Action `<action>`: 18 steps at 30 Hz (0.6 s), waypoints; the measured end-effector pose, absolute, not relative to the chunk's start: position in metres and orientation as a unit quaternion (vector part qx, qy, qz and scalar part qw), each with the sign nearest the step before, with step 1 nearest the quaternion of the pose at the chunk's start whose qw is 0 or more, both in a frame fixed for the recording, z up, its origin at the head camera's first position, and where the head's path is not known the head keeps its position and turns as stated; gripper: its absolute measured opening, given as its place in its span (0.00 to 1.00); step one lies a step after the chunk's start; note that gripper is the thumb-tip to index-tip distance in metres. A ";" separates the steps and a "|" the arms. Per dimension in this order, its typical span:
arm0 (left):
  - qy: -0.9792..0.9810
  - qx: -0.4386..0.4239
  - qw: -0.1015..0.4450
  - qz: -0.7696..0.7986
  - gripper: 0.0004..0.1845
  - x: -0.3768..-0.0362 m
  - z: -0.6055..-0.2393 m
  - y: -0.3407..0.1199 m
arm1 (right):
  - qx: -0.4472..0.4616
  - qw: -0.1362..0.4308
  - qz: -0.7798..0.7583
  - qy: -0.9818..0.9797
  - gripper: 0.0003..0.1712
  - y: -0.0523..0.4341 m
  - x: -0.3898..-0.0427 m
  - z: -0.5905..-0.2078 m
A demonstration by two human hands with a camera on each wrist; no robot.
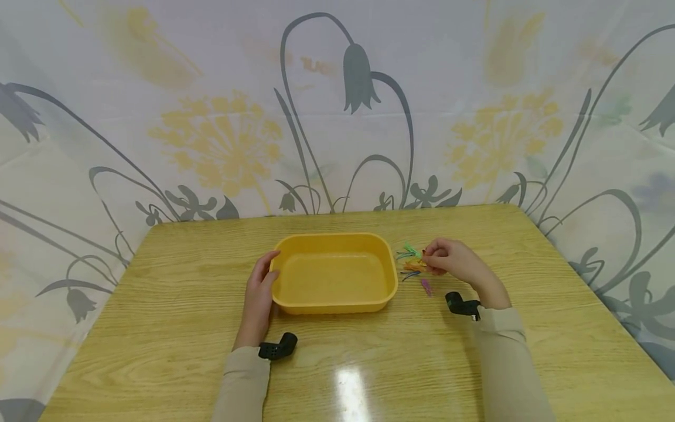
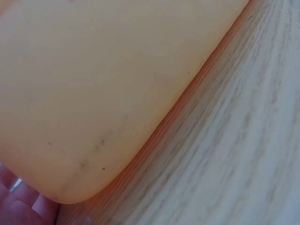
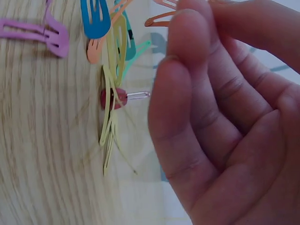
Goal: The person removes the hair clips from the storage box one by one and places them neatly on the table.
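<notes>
1. Here, the left hand (image 1: 259,299) rests against the left end of the shallow rectangular yellow plastic tray (image 1: 387,296), fingers nearly straight along the rim, thumb at the corner; it grips nothing.
2. In the left wrist view, only fingertips (image 2: 18,206) show at the lower left, beside the tray wall (image 2: 103,93).
3. The right hand (image 1: 448,261) hovers at the 3 o'clock side of the tray, fingers loosely curled over a small pile of coloured snap hair clips (image 1: 411,261). Whether it pinches a clip cannot be told.
4. In the right wrist view, the bent fingers (image 3: 187,93) lie just beside the clips: a blue clip (image 3: 95,18), a pale yellow clip (image 3: 110,126), a purple clip (image 3: 35,35) and a small red piece (image 3: 114,98).
5. In the head view, one purple clip (image 1: 426,287) lies apart, at the 6 o'clock side of the pile.
6. Tray and clips rest on the light wooden table (image 1: 158,305).
7. A floral-printed white cloth (image 1: 337,105) hangs behind the table at 12 o'clock.
</notes>
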State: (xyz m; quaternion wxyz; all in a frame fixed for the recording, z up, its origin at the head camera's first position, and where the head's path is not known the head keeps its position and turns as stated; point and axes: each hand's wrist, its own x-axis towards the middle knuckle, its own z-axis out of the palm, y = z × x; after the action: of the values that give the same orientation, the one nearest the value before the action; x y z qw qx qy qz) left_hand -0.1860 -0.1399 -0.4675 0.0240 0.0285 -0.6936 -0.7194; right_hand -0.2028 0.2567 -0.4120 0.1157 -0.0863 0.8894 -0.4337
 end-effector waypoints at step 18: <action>-0.699 0.037 0.017 -0.714 0.20 -0.184 -0.466 -0.139 | -0.059 0.156 -0.437 0.884 0.13 0.275 -0.201 -0.422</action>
State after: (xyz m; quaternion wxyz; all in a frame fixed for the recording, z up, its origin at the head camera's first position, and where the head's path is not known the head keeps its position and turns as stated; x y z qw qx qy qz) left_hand -0.1844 -0.1392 -0.4658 0.0168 0.0373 -0.6988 -0.7141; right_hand -0.2013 0.2746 -0.4222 0.1560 -0.0586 0.8840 -0.4368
